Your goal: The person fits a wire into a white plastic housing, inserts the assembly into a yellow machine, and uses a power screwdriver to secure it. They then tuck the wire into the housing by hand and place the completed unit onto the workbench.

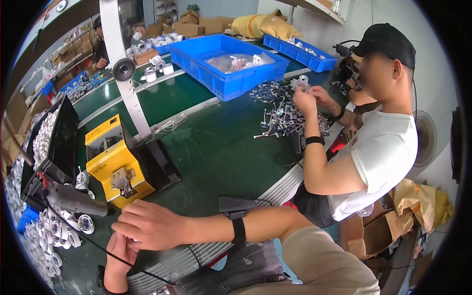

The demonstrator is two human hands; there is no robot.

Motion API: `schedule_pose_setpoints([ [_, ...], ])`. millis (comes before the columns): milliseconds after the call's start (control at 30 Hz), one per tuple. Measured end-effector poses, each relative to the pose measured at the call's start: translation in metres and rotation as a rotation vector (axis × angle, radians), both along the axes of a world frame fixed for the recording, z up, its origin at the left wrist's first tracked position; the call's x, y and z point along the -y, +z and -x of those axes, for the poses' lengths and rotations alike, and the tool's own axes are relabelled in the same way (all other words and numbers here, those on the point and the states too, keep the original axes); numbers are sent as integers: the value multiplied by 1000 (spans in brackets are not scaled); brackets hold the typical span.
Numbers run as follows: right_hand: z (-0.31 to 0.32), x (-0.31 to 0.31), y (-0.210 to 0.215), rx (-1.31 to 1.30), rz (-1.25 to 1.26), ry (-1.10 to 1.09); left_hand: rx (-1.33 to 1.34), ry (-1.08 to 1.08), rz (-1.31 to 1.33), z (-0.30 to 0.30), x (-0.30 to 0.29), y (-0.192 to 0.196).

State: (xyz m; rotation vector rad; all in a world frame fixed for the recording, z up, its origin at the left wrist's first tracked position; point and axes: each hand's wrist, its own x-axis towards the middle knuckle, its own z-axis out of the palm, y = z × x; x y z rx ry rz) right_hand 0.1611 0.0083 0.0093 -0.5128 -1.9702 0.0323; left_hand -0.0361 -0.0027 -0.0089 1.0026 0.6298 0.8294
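My right hand (150, 226) reaches across from the right, its fingers curled and pressed together over my left hand (121, 251). Both are closed around a small item of which only a whitish speck shows between the fingers; I cannot make out its kind. Just beyond my hands stands a yellow machine (118, 164) with a metal fitting on its front. A dark grey power screwdriver (78, 199) lies sideways to the left of it. White round housings (64, 233) with dark, ringed faces are heaped left of my hands.
A co-worker (378, 123) on the right handles a clear part (300, 83) above a pile of small wired boards (287, 115). A large blue bin (228, 86) stands farther back. A white post (118, 64) rises from the green table (206, 157). A black tray (54, 142) holds white parts.
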Motion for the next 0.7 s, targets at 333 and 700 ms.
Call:
schedule_pose_setpoints([
  [333,-30,-14,-13,-39,942,327,-230,-99,-52,1,-8,28],
  [700,-23,-19,-13,-141,1047,402,-319,-76,-148,23,-7,25],
])
